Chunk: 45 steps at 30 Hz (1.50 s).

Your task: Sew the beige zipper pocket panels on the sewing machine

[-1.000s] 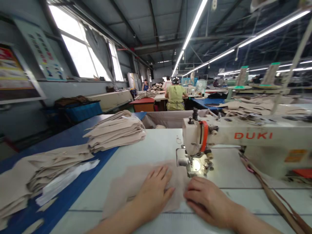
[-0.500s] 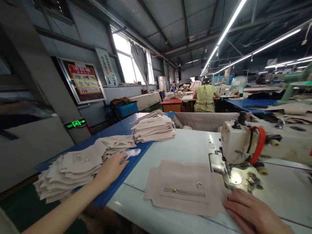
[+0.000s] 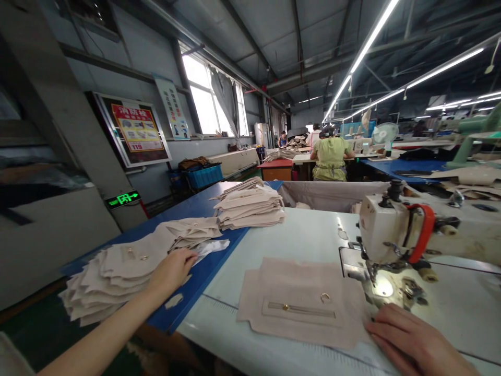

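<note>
At a sewing machine [image 3: 378, 230], pinching white material [image 3: 213, 247] with the left hand [image 3: 172, 270]; touching a beige panel [image 3: 297, 282], flat on the tabletop [image 3: 305, 240], with the right hand [image 3: 413, 334], too hidden to tell if gripping.

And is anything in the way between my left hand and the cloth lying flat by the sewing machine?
Nothing visible stands in the way; between your left hand and the cloth there's only blue table and white tabletop.
</note>
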Available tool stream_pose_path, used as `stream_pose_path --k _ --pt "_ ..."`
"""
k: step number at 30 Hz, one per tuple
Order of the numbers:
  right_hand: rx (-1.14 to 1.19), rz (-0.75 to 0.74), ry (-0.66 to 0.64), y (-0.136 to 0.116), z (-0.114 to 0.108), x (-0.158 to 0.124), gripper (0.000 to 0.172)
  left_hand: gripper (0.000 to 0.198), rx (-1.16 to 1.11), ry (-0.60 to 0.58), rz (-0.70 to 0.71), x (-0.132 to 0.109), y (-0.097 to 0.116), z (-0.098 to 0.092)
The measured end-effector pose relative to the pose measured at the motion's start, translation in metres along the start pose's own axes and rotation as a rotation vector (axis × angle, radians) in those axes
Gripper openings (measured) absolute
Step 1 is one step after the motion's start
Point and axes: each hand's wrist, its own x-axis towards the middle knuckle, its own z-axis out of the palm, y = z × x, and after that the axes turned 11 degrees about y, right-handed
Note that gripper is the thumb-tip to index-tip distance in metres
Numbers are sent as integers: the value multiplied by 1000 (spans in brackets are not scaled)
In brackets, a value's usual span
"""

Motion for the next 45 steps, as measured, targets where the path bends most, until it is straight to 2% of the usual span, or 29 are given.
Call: stream_pose_path --k 4,9,14,18,23,30,37,45 --pt "32 40 -4 3 4 -9 20 29 -27 40 -79 0 -1 -4" --pt "32 25 8 1 2 -3 22 21 -59 96 -186 9 -3 3" --pt "2 -1 6 0 0 0 26 34 -98 108 -248 21 -3 15" --pt "21 29 -34 2 2 -4 23 36 -104 94 -273 28 -4 21" --pt "49 59 -10 1 2 -3 24 42 -106 77 -244 32 -8 23" --pt "26 51 -96 4 2 -9 19 54 -98 56 -181 30 -8 19" --pt "33 57 -65 -1 1 -2 25 60 -61 74 -124 29 -8 20" --pt "25 69 -83 0 2 -3 25 51 -49 161 -12 24 -6 20"
